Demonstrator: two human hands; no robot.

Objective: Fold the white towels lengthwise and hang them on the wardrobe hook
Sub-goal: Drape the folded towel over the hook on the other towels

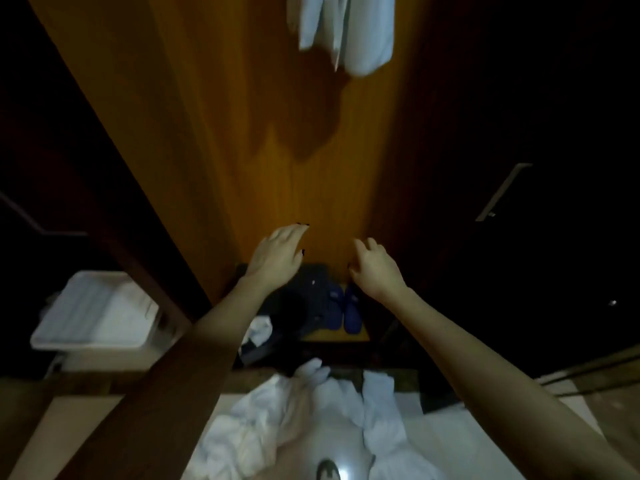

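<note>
White towels (pixel 346 32) hang at the top of the wooden wardrobe panel (pixel 277 140); the hook itself is out of view. More white towels (pixel 273 424) lie crumpled on the floor below me. My left hand (pixel 277 258) and my right hand (pixel 375 268) are both raised in front of the panel, well below the hanging towels. Their fingers are loosely spread and hold nothing.
A white basket (pixel 93 313) stands at the left beside the wardrobe's dark edge. Dark clothing (pixel 311 296) and blue shoes (pixel 349 310) lie on the wardrobe floor. Dark doors flank both sides. A shoe tip (pixel 327 471) shows at the bottom.
</note>
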